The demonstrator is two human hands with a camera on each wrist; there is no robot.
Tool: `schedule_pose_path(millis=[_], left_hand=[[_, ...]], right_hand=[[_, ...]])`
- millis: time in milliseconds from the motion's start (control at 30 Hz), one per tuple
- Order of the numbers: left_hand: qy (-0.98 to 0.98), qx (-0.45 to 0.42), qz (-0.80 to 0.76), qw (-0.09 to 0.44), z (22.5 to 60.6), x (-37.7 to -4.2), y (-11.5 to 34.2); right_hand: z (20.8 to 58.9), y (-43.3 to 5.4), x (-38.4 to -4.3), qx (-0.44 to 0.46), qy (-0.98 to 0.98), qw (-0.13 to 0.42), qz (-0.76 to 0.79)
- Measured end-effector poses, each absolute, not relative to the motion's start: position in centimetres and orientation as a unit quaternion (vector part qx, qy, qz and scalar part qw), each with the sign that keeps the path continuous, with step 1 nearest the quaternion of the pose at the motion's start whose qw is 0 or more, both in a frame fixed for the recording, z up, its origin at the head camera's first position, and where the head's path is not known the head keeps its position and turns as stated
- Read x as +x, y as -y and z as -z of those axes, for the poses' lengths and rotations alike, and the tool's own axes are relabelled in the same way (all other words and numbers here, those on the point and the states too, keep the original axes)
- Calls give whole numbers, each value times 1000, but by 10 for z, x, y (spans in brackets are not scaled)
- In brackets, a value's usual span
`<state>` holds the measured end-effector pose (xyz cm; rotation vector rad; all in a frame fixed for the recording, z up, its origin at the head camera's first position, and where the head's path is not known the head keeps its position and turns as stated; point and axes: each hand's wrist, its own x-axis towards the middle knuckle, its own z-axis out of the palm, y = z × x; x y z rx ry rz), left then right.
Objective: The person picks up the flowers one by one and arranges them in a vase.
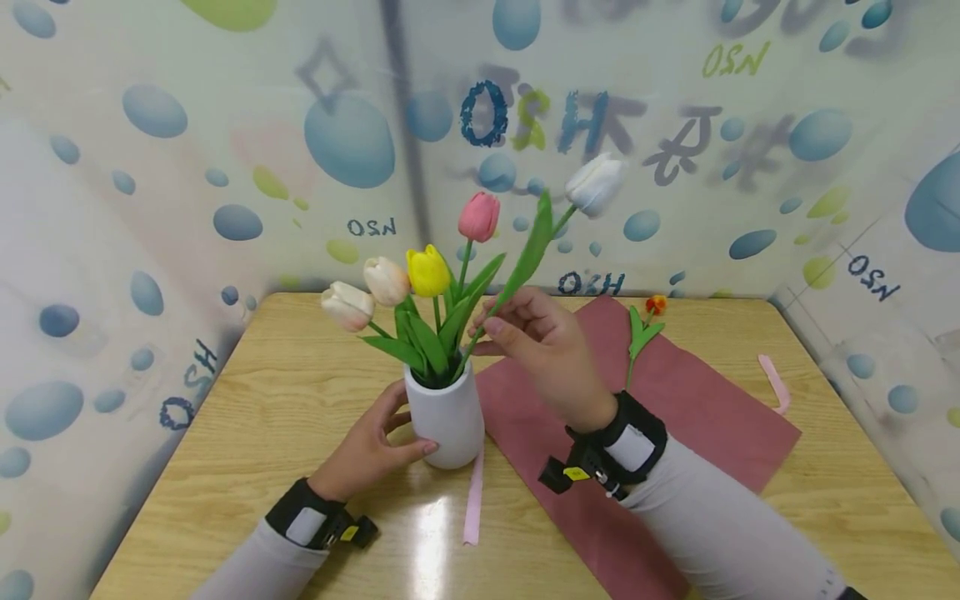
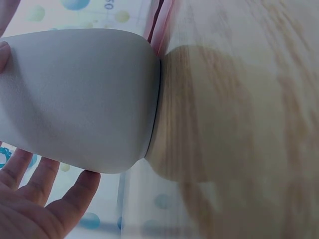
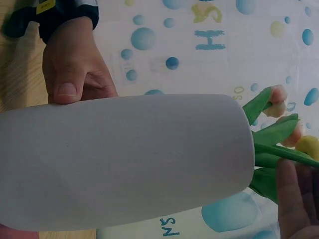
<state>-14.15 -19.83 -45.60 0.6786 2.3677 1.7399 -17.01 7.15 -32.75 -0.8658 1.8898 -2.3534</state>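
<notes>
A white vase (image 1: pixel 446 421) stands upright on the table, and my left hand (image 1: pixel 375 450) holds its lower body, thumb at the front and fingers on the far side. Out of its mouth rise a yellow tulip (image 1: pixel 428 272), a pink tulip (image 1: pixel 478 217) and two pale tulips (image 1: pixel 348 307) with green leaves. My right hand (image 1: pixel 551 358) pinches the stem of a white tulip (image 1: pixel 596 185) just above the rim; that flower leans up to the right. The stem's lower end is hidden among the leaves. In the left wrist view, fingertips (image 2: pixel 89 175) touch the vase's side.
Dark pink wrapping paper (image 1: pixel 705 400) lies right of the vase, under my right forearm. A small orange-red tulip (image 1: pixel 656 305) rests across its far edge. One pink ribbon (image 1: pixel 473 500) lies before the vase, another ribbon (image 1: pixel 775 383) at right. A patterned backdrop (image 1: pixel 450 75) surrounds the wooden table (image 1: pixel 247 392).
</notes>
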Motion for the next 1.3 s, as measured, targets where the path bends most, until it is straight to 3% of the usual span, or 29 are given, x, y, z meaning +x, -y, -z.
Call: schedule_pose_path(millis=[267, 700, 1300], left_hand=[[-783, 220, -578, 65, 456, -142, 198], [-784, 219, -576, 66, 457, -142, 198], [-783, 221, -577, 70, 455, -141, 198]], right_hand=[[330, -58, -164, -292, -666, 29, 686], [322, -50, -157, -317, -771, -18, 552], [316, -47, -155, -351, -802, -21, 483]])
